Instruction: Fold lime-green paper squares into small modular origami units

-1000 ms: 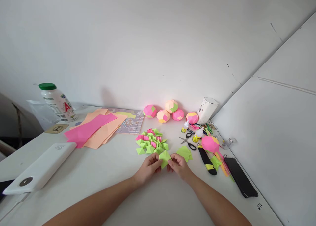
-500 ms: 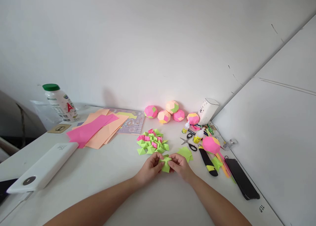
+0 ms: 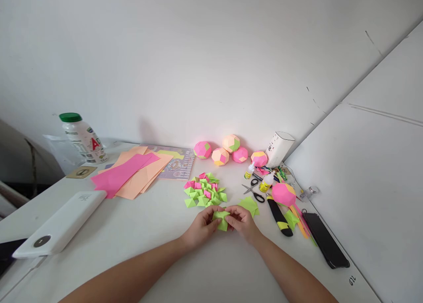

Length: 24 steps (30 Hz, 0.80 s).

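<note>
At white table (image 3: 132, 254), observed left hand (image 3: 199, 227) and right hand (image 3: 243, 225) angled inward, pinching green paper (image 3: 223, 224) just in front of paper pile (image 3: 205, 192), and noted loss of diamond outline seen one second earlier.

Bare white desk (image 3: 145, 228) lies open from the person's left hand (image 3: 202, 224) to the long white plastic device (image 3: 66, 221) toward the left edge. Toward the back edge, a heap of folded green and pink paper pieces (image 3: 205, 192) blocks that hand; a narrow lane passes between it and the black-handled metal scissors (image 3: 254, 190). Flat green paper sheets (image 3: 249, 203) crowd the right hand (image 3: 243, 223), and the black-and-yellow plastic cutter (image 3: 279, 215) and flat black phone (image 3: 325, 239) obstruct the way to the right edge.
</note>
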Tool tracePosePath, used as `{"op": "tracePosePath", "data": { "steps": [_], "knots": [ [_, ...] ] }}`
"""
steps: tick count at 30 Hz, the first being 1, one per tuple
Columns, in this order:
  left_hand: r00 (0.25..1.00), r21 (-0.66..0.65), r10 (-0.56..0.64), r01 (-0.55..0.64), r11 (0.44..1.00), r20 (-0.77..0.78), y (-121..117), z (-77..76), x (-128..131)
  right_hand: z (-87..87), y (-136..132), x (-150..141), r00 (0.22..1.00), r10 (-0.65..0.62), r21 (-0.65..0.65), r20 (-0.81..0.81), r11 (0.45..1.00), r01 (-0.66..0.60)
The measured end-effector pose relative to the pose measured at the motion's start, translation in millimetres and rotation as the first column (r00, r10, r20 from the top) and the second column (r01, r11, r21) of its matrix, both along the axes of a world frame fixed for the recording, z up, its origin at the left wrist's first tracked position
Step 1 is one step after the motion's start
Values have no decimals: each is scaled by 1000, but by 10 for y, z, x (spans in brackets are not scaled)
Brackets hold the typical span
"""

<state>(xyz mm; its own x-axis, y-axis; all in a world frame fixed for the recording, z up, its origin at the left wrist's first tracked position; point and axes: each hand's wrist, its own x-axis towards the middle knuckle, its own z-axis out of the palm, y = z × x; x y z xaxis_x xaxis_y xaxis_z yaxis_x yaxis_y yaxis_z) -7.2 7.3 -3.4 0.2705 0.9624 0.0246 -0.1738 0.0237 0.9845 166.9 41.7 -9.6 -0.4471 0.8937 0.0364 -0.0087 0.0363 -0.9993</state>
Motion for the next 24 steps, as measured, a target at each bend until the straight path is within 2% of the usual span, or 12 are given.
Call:
{"op": "tracePosePath", "data": {
  "steps": [15,24],
  "knots": [
    [998,12,6,-6,1000,57,7,-27,3,-70,10,9,1000,-2,-30,10,1000,2],
    [998,3,-23,23,1000,60,2,-2,8,-42,7,-2,999,-8,-13,33,1000,9]
  ]
}}
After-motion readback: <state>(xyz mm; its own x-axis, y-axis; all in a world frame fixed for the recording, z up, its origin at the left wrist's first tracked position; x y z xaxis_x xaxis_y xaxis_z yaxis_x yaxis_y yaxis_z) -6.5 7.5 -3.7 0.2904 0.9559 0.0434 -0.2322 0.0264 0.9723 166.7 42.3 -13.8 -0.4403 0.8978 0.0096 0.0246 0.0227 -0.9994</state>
